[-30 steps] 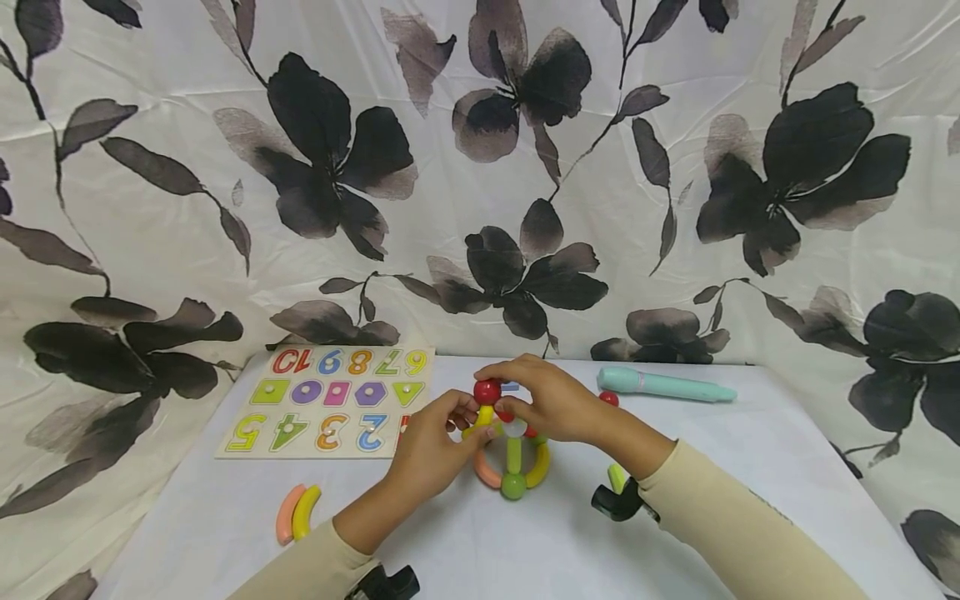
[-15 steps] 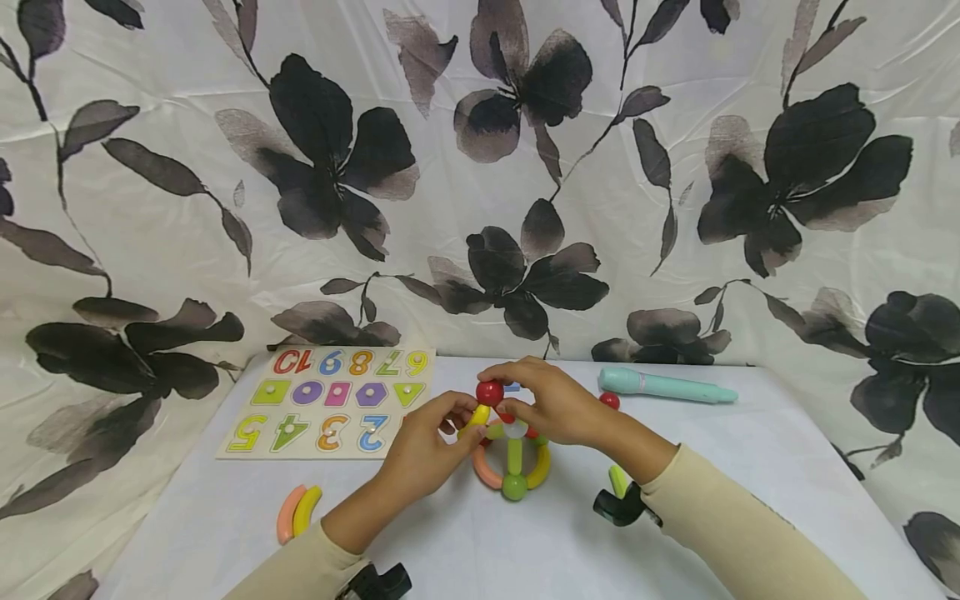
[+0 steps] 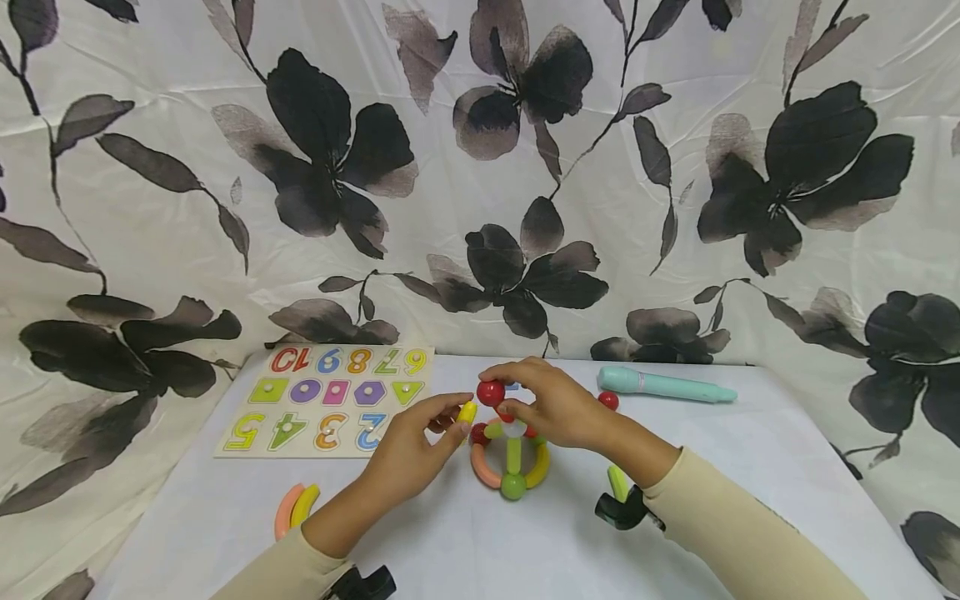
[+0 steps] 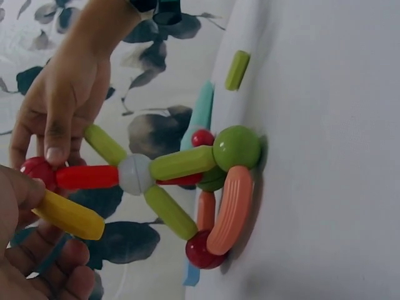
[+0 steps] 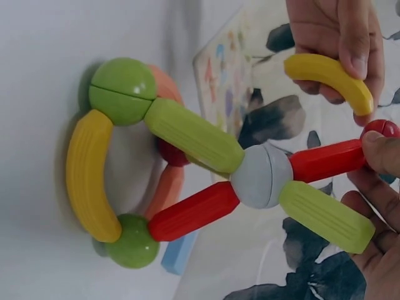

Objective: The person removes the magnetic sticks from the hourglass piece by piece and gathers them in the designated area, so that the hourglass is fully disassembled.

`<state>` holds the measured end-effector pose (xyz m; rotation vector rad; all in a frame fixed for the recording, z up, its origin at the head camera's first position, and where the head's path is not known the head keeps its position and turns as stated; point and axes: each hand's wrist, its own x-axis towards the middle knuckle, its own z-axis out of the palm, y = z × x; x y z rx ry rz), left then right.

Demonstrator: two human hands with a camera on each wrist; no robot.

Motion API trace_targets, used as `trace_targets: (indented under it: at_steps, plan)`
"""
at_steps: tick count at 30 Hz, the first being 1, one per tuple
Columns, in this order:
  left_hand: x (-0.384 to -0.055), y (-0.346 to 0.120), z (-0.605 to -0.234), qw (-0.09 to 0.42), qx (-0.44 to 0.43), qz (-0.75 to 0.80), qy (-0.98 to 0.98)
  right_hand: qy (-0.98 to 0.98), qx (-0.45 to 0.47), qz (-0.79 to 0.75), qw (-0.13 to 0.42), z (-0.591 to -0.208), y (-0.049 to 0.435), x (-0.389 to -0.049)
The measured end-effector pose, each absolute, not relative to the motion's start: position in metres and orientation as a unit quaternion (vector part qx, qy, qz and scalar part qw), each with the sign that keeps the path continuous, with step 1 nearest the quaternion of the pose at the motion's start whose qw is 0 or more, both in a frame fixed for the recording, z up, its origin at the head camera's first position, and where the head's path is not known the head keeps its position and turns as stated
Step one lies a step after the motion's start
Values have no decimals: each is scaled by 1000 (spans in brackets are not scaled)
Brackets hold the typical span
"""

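Observation:
My left hand (image 3: 411, 446) pinches a yellow curved stick (image 5: 328, 76) between thumb and fingers, left of a toy made of balls and sticks. My right hand (image 3: 558, 406) grips the red ball (image 3: 491, 392) at the toy's top, on a red stick (image 5: 328, 160). That stick rises from a grey ball (image 5: 261, 177), which also joins several green and red sticks. Below, a ring of curved sticks and balls stands on the table, including a green ball (image 3: 513, 487) and a salmon curved stick (image 4: 232, 209). In the right wrist view, the held yellow stick is apart from the red ball.
A number-and-shape puzzle board (image 3: 322, 404) lies at the back left. Salmon (image 3: 287, 510) and yellow (image 3: 304, 504) curved sticks lie front left. Rightward are a teal pen-shaped object (image 3: 667, 385), a loose red ball (image 3: 608, 401) and a green stick (image 3: 617, 482). Floral cloth hangs behind.
My left hand has drawn the yellow curved stick down and left, away from the red ball. A dark red ball on the ring has come into view. The right hand keeps its grip.

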<state>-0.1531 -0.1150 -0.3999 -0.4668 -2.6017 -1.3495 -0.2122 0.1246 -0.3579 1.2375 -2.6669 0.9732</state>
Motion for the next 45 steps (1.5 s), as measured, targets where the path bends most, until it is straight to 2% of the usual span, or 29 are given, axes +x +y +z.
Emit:
trace_targets:
  at_steps: [14, 26, 37, 45]
  plan:
    - [-134, -182, -395, 41, -95, -428, -898, -866, 380, 323, 35, -360, 127, -208]
    - [-123, -256, -399, -60, 3, -423, -904, -860, 370, 351, 25, -362, 128, -206]
    - [-117, -296, -415, -61, 20, -416, -907, -859, 375, 347, 34, -364, 130, -206]
    - [-118, -317, -426, -96, 57, -416, -903, -858, 377, 346, 33, -365, 130, -207]
